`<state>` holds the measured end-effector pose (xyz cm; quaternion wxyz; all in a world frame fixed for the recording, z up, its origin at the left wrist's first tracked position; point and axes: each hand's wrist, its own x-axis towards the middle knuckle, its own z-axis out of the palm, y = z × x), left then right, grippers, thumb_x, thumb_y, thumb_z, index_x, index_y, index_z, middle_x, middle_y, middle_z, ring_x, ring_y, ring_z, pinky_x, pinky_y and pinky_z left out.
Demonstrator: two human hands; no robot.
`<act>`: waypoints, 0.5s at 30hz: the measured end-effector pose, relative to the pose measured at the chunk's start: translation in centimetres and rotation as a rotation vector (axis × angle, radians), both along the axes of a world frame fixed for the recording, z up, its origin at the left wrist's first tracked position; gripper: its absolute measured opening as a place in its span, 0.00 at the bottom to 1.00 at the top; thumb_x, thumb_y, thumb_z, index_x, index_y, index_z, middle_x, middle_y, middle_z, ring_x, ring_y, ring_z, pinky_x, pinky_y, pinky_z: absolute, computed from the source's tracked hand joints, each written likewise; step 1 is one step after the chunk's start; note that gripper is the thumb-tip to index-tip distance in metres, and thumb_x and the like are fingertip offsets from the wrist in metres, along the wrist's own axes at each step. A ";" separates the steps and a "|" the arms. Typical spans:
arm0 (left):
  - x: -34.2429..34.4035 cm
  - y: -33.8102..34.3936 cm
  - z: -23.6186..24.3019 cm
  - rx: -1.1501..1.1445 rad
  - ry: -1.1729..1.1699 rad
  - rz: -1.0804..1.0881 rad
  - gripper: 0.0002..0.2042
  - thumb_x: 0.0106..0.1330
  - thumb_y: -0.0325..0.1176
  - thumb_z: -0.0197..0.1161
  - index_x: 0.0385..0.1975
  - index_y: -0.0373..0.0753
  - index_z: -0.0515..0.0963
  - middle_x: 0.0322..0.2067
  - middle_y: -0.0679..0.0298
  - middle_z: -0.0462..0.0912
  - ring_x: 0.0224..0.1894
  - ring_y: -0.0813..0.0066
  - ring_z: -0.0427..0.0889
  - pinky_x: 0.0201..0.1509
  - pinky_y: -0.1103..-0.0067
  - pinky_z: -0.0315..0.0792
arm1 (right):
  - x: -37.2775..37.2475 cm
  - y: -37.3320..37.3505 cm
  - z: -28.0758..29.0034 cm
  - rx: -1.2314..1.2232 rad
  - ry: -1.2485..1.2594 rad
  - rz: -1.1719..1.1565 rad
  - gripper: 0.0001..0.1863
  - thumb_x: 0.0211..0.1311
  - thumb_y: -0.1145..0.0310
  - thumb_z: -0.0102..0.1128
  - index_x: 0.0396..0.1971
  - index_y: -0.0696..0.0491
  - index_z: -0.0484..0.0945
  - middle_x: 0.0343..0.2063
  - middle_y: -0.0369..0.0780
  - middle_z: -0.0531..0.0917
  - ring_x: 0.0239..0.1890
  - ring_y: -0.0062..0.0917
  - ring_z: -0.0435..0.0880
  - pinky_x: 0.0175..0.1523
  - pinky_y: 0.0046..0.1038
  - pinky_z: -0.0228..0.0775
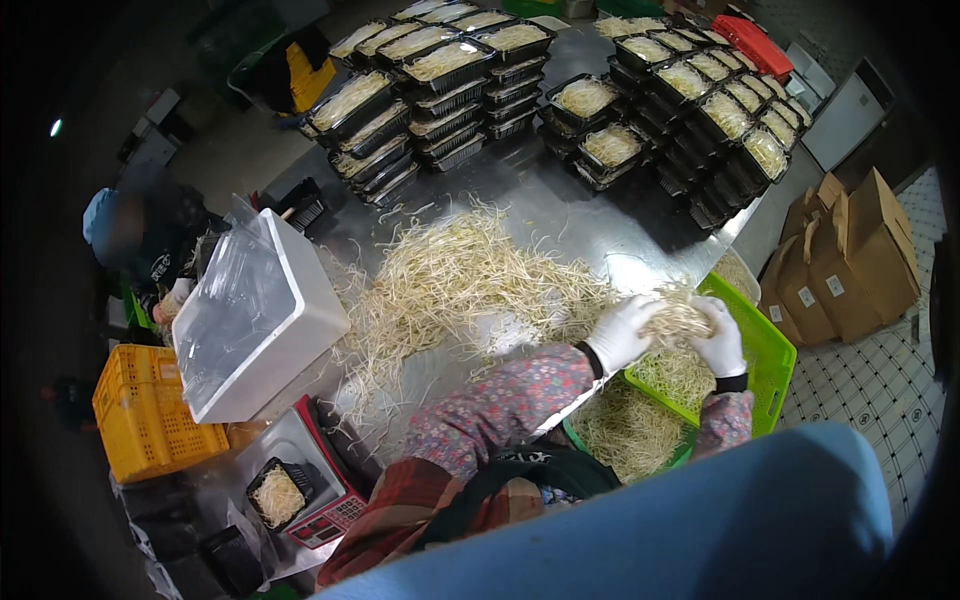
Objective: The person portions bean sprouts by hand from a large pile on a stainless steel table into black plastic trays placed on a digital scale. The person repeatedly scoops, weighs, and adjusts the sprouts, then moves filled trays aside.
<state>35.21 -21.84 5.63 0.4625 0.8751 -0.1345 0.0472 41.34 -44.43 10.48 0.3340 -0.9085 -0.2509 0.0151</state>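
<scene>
A clump of bean sprouts (678, 320) is gripped between my two white-gloved hands at the table's right edge. My left hand (620, 336) closes on its left side and my right hand (720, 345) on its right side; some fingertips are hidden in the strands. Below the hands, a bright green crate (772, 362) holds more sprouts. Under that, a darker green container (683, 448) is filled with sprouts too. A wide loose heap of sprouts (455, 275) spreads over the metal table (585, 235), left of my hands.
Black sprout-filled trays (450, 105) stand stacked along the far side, with more stacks (700, 120) at the far right. A white foam box (300, 345), a scale (325, 520) bearing one tray, and a yellow crate (150, 415) are at left, near another person (150, 230). Cardboard boxes (850, 260) stand right.
</scene>
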 end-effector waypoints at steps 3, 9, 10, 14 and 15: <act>0.1 -3.3 2.1 0.213 -0.034 -0.141 0.42 0.52 0.36 0.71 0.69 0.43 0.59 0.67 0.53 0.58 0.66 0.52 0.64 0.67 0.62 0.66 | 0.4 -6.2 0.1 -0.445 -0.046 -0.198 0.44 0.39 0.74 0.77 0.63 0.45 0.71 0.63 0.45 0.70 0.64 0.37 0.70 0.66 0.34 0.66; -8.8 5.3 -8.1 0.358 -0.006 -0.069 0.42 0.48 0.44 0.72 0.67 0.43 0.64 0.70 0.52 0.57 0.72 0.50 0.55 0.70 0.56 0.57 | 0.1 -4.8 -10.0 -0.338 0.170 -0.276 0.57 0.39 0.57 0.82 0.71 0.47 0.57 0.71 0.52 0.57 0.72 0.47 0.56 0.73 0.43 0.55; -11.2 7.4 -9.6 0.357 -0.023 -0.026 0.42 0.47 0.44 0.73 0.66 0.43 0.65 0.69 0.51 0.57 0.72 0.49 0.55 0.69 0.57 0.58 | -0.7 -1.9 -11.0 -0.424 0.176 -0.211 0.60 0.38 0.54 0.82 0.72 0.47 0.54 0.71 0.55 0.54 0.72 0.48 0.55 0.73 0.44 0.53; -17.1 10.9 -10.2 0.609 0.238 0.112 0.49 0.43 0.48 0.76 0.69 0.45 0.60 0.69 0.51 0.56 0.72 0.48 0.54 0.68 0.56 0.58 | -2.5 6.5 -14.0 -0.465 0.106 0.104 0.66 0.35 0.46 0.81 0.74 0.47 0.49 0.71 0.56 0.53 0.71 0.52 0.54 0.71 0.44 0.56; -17.2 11.1 -10.4 0.577 0.245 0.128 0.50 0.42 0.48 0.76 0.69 0.46 0.59 0.69 0.51 0.56 0.72 0.49 0.54 0.68 0.56 0.58 | -2.3 7.7 -15.2 -0.407 0.078 0.145 0.58 0.39 0.50 0.79 0.72 0.48 0.55 0.68 0.53 0.60 0.67 0.49 0.61 0.68 0.42 0.60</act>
